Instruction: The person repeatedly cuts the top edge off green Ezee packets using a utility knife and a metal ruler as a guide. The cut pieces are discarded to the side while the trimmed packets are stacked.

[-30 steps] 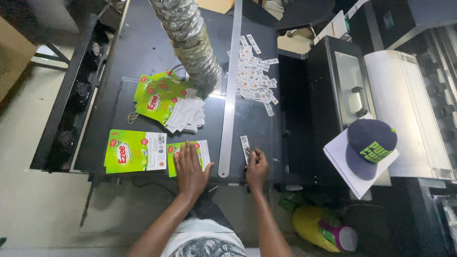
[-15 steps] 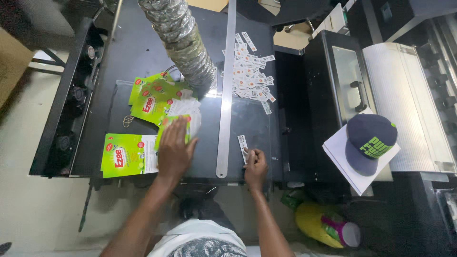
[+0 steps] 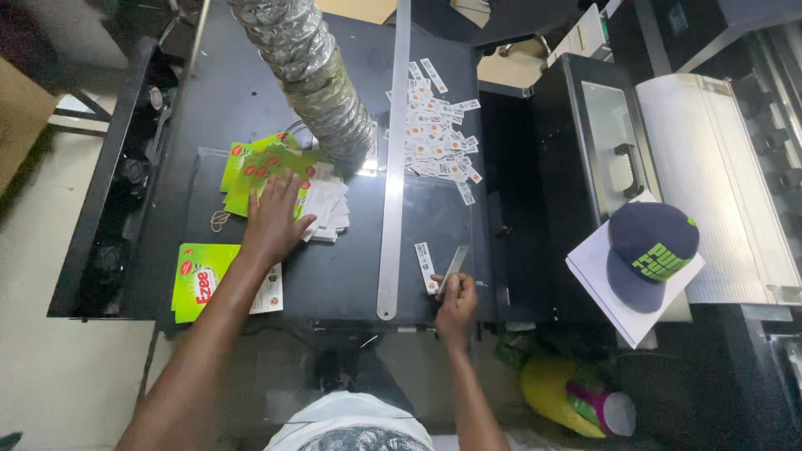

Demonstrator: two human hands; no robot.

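While the left hand (image 3: 271, 221) is laid with fingers spread on the green sachets (image 3: 259, 171) piled on the dark table (image 3: 242, 92), a clear strip (image 3: 454, 266) is pinched by the right hand (image 3: 455, 302) beside a white label (image 3: 426, 267).

Green printed pouches (image 3: 259, 171) lie fanned, flat; a narrow white strip (image 3: 426, 267) lies apart.

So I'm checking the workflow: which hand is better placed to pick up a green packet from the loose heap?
Left: the left hand already lies on the green packets, while the right hand is across the metal ruler.
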